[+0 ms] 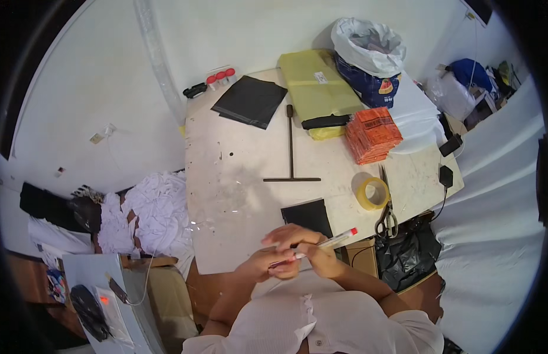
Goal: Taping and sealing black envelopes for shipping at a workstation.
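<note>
In front of my chest both hands are closed around a slim white pen-like stick with a red end [343,236]. The red end points up and to the right. My left hand [265,264] grips its lower part, and my right hand [320,253] holds it nearer the middle, with fingers overlapping the left hand's. The lower tip is partly hidden by fingers. Just beyond my hands, a black flat square sheet or pouch [309,216] lies at the table's near edge.
On the table [244,206] lie a T-shaped dark metal rod [291,147], black sheets [250,101], yellow packaging [315,82], an orange packet stack [374,135], yellow tape [373,193] and scissors [387,215]. A blue bag [368,79] stands behind; small red-capped bottles [221,78] line the back.
</note>
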`<action>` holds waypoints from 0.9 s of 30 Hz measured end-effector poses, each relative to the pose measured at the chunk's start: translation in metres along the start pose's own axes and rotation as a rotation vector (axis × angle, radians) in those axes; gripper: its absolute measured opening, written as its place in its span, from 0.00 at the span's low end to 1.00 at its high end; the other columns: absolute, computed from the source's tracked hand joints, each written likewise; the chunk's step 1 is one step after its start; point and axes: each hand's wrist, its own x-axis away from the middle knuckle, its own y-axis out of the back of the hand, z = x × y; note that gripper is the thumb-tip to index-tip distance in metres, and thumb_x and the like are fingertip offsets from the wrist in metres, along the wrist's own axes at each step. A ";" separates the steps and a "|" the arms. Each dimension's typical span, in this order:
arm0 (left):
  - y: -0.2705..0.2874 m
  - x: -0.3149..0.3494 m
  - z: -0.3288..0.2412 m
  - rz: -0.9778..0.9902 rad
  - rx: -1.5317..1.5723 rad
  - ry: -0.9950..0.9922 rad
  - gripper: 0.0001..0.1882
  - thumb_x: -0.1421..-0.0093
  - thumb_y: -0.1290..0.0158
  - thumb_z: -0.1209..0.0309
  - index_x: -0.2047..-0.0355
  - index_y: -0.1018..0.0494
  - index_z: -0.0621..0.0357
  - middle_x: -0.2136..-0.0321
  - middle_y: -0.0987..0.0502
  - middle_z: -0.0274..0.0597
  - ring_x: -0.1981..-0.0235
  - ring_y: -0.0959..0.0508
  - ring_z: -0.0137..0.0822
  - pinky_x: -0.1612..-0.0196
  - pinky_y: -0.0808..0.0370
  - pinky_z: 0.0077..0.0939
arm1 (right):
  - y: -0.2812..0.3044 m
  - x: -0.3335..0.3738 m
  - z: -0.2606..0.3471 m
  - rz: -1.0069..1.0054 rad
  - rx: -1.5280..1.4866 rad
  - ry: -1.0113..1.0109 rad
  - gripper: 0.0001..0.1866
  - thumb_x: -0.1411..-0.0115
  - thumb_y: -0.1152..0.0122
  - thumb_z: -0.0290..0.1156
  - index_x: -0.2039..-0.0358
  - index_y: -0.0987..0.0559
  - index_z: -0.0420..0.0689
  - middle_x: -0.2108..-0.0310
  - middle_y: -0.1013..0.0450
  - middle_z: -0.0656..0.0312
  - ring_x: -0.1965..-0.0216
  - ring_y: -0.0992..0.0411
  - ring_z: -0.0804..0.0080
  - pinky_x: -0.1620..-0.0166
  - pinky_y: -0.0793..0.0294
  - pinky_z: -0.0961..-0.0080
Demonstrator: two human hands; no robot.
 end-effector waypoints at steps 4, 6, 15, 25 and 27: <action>-0.051 -0.011 -0.013 -0.546 -0.926 -0.038 0.13 0.39 0.53 0.62 0.70 0.30 0.61 0.84 0.32 0.31 0.80 0.32 0.28 0.77 0.38 0.22 | -0.005 0.003 0.023 -0.278 -0.263 0.135 0.23 0.41 0.58 0.48 0.54 0.34 0.44 0.57 0.31 0.47 0.50 0.36 0.55 0.48 0.38 0.55; -0.059 -0.006 -0.013 -0.659 -1.232 -0.013 0.14 0.38 0.54 0.63 0.71 0.30 0.63 0.85 0.33 0.31 0.80 0.33 0.27 0.76 0.37 0.22 | -0.007 0.005 0.034 -0.409 -0.495 0.277 0.23 0.40 0.60 0.50 0.54 0.34 0.45 0.58 0.31 0.49 0.53 0.34 0.57 0.49 0.37 0.55; -0.017 -0.053 0.006 -0.260 -0.240 -0.356 0.25 0.36 0.66 0.51 0.55 0.34 0.61 0.65 0.31 0.34 0.66 0.32 0.26 0.61 0.35 0.19 | -0.011 0.023 0.076 -0.337 -0.593 0.256 0.24 0.37 0.66 0.50 0.83 0.38 0.48 0.85 0.44 0.67 0.88 0.50 0.73 0.78 0.46 0.74; -0.049 -0.083 0.026 -0.167 0.279 0.081 0.22 0.36 0.67 0.54 0.66 0.31 0.59 0.75 0.34 0.37 0.64 0.34 0.36 0.57 0.37 0.26 | -0.023 0.013 0.115 0.292 -0.021 0.422 0.19 0.41 0.58 0.33 0.87 0.36 0.39 0.86 0.38 0.58 0.89 0.40 0.64 0.84 0.42 0.71; -0.051 -0.090 0.031 -0.041 0.275 0.104 0.21 0.35 0.67 0.55 0.70 0.32 0.57 0.75 0.35 0.37 0.65 0.35 0.35 0.56 0.39 0.26 | -0.024 0.013 0.123 0.340 0.108 0.388 0.15 0.44 0.56 0.29 0.85 0.35 0.38 0.83 0.36 0.56 0.87 0.37 0.61 0.83 0.40 0.70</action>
